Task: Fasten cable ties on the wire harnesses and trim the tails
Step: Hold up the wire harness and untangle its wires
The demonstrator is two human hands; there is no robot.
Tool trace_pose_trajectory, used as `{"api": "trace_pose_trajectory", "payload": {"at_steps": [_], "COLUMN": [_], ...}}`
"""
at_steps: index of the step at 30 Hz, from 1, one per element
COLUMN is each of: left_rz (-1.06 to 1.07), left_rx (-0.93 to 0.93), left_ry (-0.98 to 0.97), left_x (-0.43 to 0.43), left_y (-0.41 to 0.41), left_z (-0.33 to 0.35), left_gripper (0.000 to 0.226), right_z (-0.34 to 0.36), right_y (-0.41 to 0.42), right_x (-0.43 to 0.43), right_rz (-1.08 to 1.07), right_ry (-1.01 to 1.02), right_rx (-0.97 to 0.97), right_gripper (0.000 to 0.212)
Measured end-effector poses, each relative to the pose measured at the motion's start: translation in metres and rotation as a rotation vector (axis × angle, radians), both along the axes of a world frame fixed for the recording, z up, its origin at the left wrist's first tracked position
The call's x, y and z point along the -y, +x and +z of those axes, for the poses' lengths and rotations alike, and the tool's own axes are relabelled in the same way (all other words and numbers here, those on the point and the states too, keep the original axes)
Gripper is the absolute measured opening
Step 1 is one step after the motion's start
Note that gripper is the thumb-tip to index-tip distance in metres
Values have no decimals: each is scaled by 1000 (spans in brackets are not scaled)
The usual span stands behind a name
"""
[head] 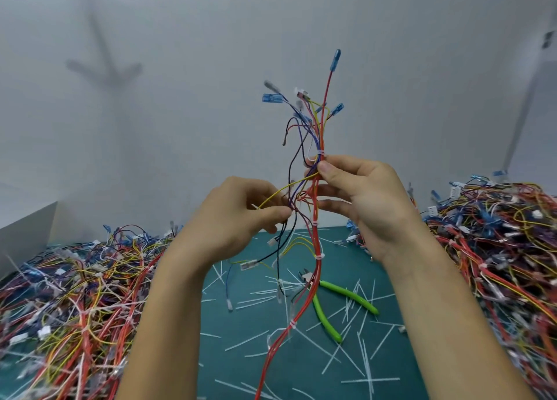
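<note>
I hold one wire harness (317, 240) upright above the green mat (265, 357). Its red, yellow and purple wires end in blue and clear terminals at the top. My right hand (364, 201) pinches the bundle between thumb and fingers just below a white cable tie (320, 153). My left hand (238, 216) pinches thin wires and what looks like a white tie end to the left of the bundle. More fastened ties sit lower on the red wires. Green-handled cutters (337, 306) lie on the mat under the harness.
A big heap of harnesses (72, 297) fills the left of the table and another heap (500, 240) the right. Several cut white tie tails (361, 354) litter the mat. A grey wall stands close behind, and a grey box edge (27, 234) at far left.
</note>
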State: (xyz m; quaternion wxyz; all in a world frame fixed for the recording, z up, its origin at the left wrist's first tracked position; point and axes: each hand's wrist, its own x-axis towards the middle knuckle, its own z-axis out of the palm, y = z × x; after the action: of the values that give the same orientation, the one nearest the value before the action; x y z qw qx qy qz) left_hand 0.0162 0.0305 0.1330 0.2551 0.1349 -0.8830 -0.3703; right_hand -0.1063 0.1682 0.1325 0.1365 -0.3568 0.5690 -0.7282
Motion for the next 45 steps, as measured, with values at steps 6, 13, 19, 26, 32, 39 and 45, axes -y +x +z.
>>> {"api": "trace_pose_trajectory", "payload": {"at_steps": [6, 13, 19, 26, 32, 39, 45], "left_rz": [-59, -138, -115, -173, -130, -94, -99], "left_rx": [-104, -100, -115, 9, 97, 259, 238], "left_ry": [220, 278, 352, 283, 35, 65, 119], "left_x": [1, -11, -15, -6, 2, 13, 20], "left_y": [6, 4, 2, 9, 5, 5, 11], "left_z": [4, 7, 8, 5, 0, -8, -9], "left_gripper": [8, 13, 17, 30, 26, 10, 3], "right_z": [2, 5, 3, 1, 1, 2, 2], "right_y": [3, 6, 7, 4, 4, -2, -6], "right_x": [-1, -4, -1, 0, 1, -1, -3], "right_rz": [-1, -1, 21, -7, -36, -77, -84], "right_ry": [1, -2, -9, -78, -98, -161, -201], "right_rx": [21, -5, -83, -8, -10, 20, 49], "right_gripper": [17, 13, 25, 28, 30, 32, 32]}}
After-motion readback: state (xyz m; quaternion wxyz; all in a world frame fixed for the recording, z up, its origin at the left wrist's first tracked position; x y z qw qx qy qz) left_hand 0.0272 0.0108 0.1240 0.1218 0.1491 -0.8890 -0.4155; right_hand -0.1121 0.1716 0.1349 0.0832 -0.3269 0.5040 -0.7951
